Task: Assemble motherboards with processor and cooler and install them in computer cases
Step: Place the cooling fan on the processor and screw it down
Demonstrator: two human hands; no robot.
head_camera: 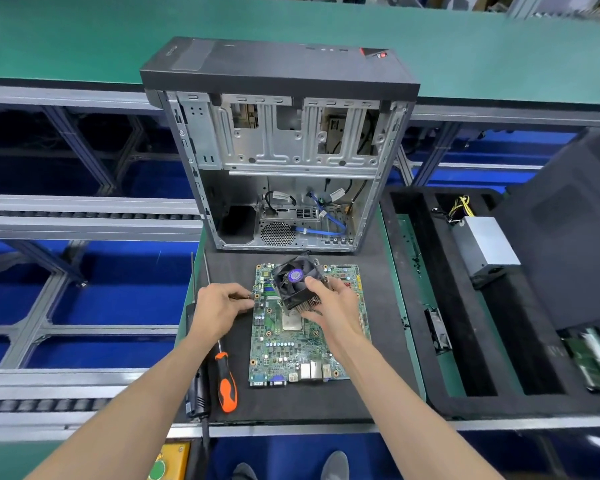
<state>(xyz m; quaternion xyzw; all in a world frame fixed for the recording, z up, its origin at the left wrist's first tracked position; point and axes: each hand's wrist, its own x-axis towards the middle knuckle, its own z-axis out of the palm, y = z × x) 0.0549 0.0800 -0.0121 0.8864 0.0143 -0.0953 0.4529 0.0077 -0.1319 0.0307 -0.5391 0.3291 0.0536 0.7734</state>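
A green motherboard (291,351) lies flat on a black mat, with the silver processor (291,321) seated near its middle. My right hand (336,299) grips a black fan cooler (296,282) with metal fins, tilted and held just above the processor. At the board's left edge my left hand (220,304) pinches the cooler's thin cable end. Beyond the board stands an open computer case (278,150), its bay showing blue and black cables.
An orange-and-black screwdriver (224,379) and a black tool (197,393) lie on the mat's left side (388,341). A black foam tray (478,341) at the right holds a power supply (485,245) and small parts. Another dark case (575,237) stands far right. Conveyor rails run left.
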